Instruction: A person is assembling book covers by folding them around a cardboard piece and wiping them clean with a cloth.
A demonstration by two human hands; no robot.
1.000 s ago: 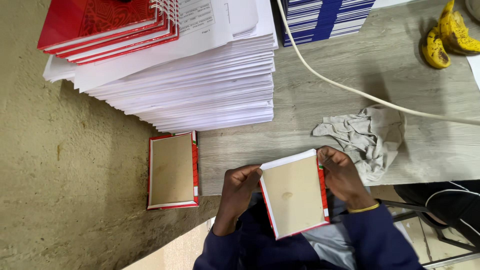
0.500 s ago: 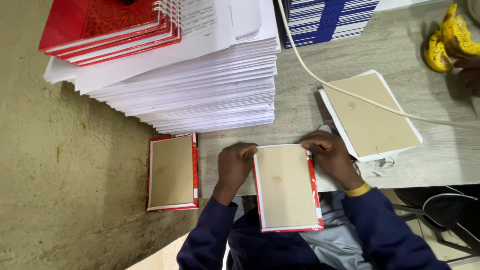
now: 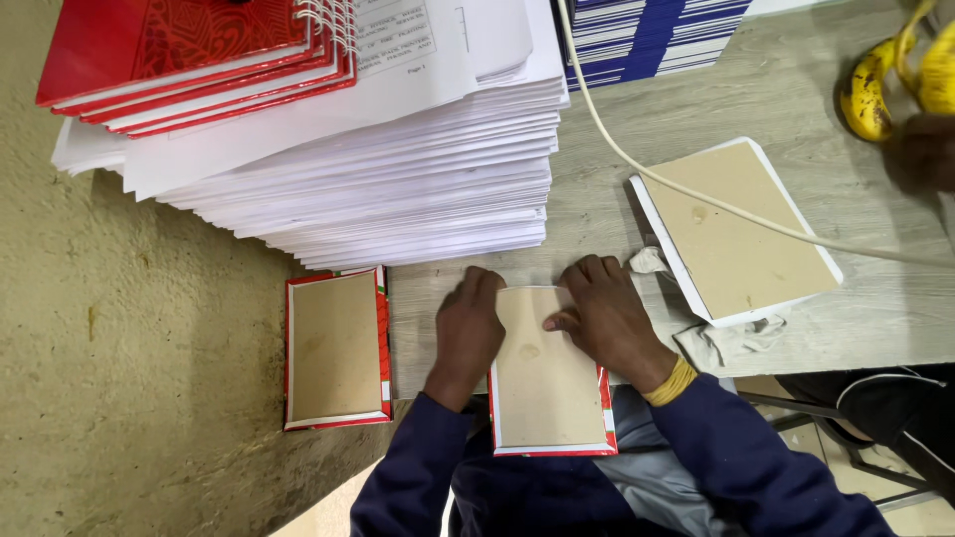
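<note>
At tabletop (image 3: 617, 214) edge, my left hand (image 3: 468, 333) and right hand (image 3: 607, 318) press flat, open, on a red-edged brown board cover (image 3: 547, 398).

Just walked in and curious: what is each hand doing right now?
Left hand: flat, open, pressing the left edge of the red-edged board cover.
Right hand: fingers spread, pressing on the same cover's top.

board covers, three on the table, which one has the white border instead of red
The cover on the right, lying under the cream cable. The cover under both hands and the cover at the table's left edge have red borders.
</note>
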